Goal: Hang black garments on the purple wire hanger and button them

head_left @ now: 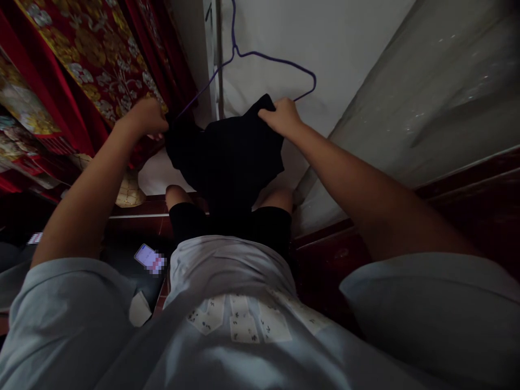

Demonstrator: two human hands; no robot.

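A black garment [227,151] hangs in front of my legs on a purple wire hanger [276,57]; its exact kind cannot be made out. My left hand [148,118] is closed on the garment's left upper edge, beside the hanger's left arm. With thumb and fingers, my right hand [282,115] pinches the right upper corner. The hanger's right end shows bare above that hand, while its lower left part goes in behind the dark cloth.
Red curtains with gold floral patterns [97,59] hang at the left. Ahead is a white wall [325,32], with a grey shiny surface [439,103] to the right. On a dark surface at lower left lies a lit phone [149,258].
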